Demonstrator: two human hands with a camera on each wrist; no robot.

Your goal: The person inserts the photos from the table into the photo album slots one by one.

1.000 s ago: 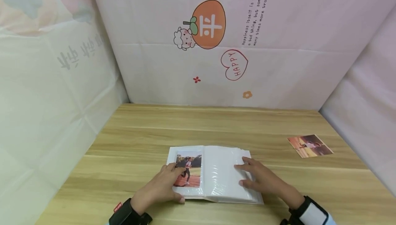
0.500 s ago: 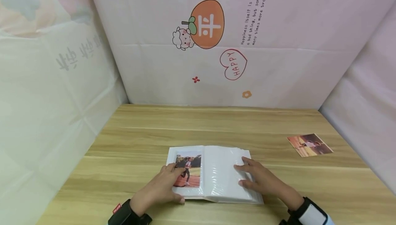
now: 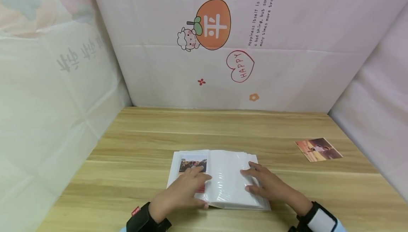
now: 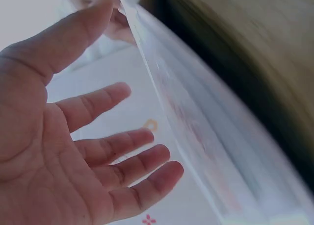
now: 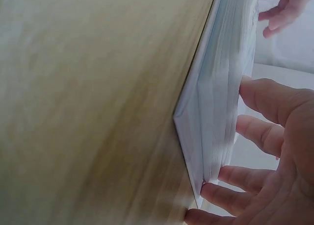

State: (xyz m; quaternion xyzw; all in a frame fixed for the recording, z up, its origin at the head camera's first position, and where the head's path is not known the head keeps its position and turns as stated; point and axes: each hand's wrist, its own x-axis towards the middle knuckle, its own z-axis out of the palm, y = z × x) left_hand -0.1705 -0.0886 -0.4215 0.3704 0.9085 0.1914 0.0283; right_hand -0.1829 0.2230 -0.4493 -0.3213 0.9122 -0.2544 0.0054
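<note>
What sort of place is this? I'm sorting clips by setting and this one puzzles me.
Probably a small makeshift work booth, not a lived-in room: a wooden table closed in on three sides by cartoon-printed cloth. On it lie only a photo album under both hands and one loose photo.

Left hand: my left hand (image 3: 183,189) lies palm down, fingers straight and slightly spread, thumb out to the side.
Right hand: my right hand (image 3: 266,186) is flat, fingers extended and relaxed, thumb apart.
Wrists: both wear dark bands; forearms angle inward toward each other.
</note>
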